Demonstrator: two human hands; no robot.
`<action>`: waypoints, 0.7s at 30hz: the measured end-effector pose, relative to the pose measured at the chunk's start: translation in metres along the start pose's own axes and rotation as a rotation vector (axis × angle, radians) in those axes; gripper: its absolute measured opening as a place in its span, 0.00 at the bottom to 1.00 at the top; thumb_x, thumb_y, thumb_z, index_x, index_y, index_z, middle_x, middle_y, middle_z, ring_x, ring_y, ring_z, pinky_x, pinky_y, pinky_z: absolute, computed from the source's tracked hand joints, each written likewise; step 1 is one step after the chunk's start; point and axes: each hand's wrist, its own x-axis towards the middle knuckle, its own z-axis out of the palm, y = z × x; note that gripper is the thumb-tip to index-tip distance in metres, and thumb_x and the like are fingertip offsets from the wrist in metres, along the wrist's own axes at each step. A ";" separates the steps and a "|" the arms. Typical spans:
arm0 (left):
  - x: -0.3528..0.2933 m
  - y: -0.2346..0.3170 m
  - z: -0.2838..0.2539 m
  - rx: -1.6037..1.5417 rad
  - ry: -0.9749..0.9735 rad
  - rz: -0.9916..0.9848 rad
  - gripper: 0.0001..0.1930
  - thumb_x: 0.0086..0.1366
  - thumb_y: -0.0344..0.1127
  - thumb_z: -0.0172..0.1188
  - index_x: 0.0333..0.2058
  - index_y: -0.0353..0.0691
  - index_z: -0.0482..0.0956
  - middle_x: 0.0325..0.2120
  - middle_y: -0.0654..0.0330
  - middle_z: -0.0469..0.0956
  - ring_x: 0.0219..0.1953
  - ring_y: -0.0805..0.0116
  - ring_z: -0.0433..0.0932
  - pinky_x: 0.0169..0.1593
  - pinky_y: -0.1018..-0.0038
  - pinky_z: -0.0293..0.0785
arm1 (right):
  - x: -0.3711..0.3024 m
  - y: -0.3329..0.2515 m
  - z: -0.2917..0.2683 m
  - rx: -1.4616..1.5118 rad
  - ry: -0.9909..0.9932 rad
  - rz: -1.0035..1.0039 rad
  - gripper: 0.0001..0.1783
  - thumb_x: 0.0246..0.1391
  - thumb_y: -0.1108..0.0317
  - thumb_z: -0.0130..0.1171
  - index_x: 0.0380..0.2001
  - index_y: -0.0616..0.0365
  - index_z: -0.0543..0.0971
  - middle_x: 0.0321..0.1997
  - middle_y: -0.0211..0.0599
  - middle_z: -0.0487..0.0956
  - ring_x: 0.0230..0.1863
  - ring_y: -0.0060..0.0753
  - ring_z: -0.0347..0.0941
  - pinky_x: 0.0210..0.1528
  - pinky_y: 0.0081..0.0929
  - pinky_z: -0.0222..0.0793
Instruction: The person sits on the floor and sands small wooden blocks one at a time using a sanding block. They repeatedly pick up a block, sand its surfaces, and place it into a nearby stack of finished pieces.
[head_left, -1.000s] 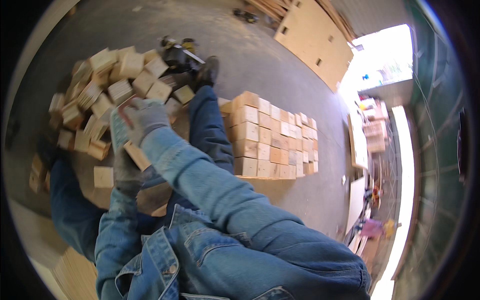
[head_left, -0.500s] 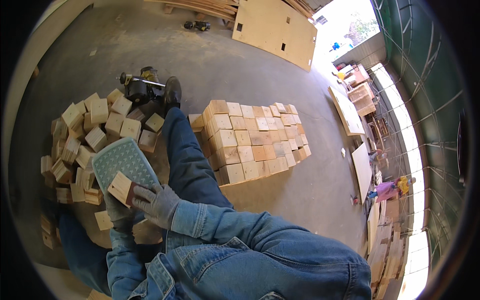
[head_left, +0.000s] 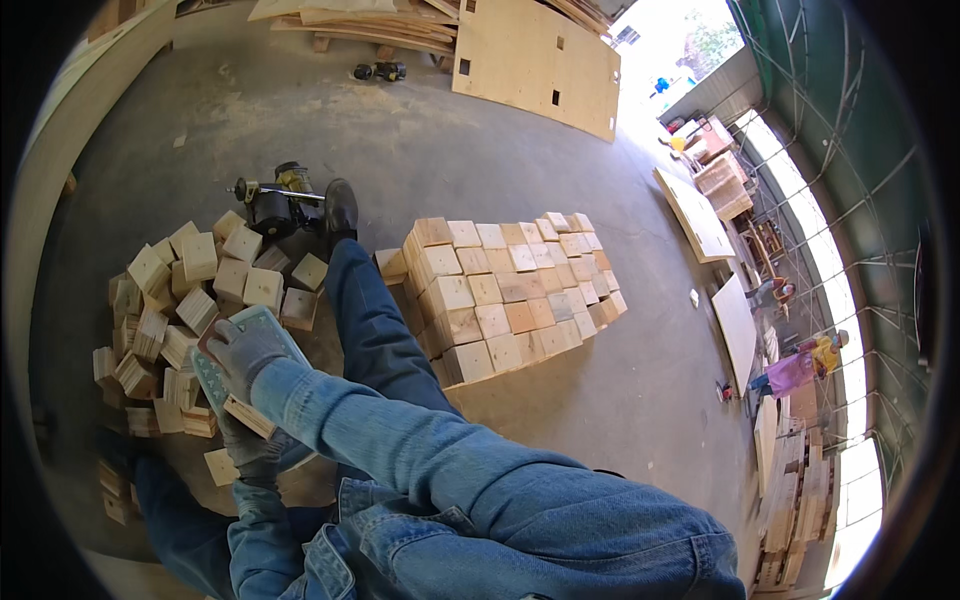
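A pale wooden block (head_left: 249, 416) rests in my gloved left hand (head_left: 252, 450), whose fingers are wrapped round it from below. The block is tilted at the near edge of a teal plastic top with a raised pattern (head_left: 277, 330), perhaps a stool seat. My gloved right hand (head_left: 243, 360) reaches across above that top, just beyond the block. Its fingers are closed on a thin reddish-brown piece (head_left: 207, 338), of which only an edge shows. Both forearms wear denim sleeves.
Loose wooden blocks (head_left: 200, 258) lie heaped beyond and left of my hands. A neat stack of blocks (head_left: 520, 288) stands to the right, past my outstretched leg. A black-and-yellow power tool (head_left: 275, 207) lies by my shoe. Boards (head_left: 540, 65) and a person (head_left: 800, 366) are farther off.
My right hand has moved away from me across the block and over the teal top, carrying the reddish-brown piece. The block has tipped, showing mostly its edge. The view has shifted slightly.
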 end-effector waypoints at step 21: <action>0.006 0.030 0.005 -0.295 0.019 0.152 0.36 0.51 0.43 0.79 0.57 0.43 0.74 0.50 0.56 0.79 0.53 0.56 0.80 0.61 0.64 0.76 | -0.015 0.015 0.053 -0.168 0.306 -0.169 0.30 0.49 0.54 0.70 0.59 0.38 0.82 0.69 0.34 0.76 0.62 0.57 0.75 0.61 0.53 0.73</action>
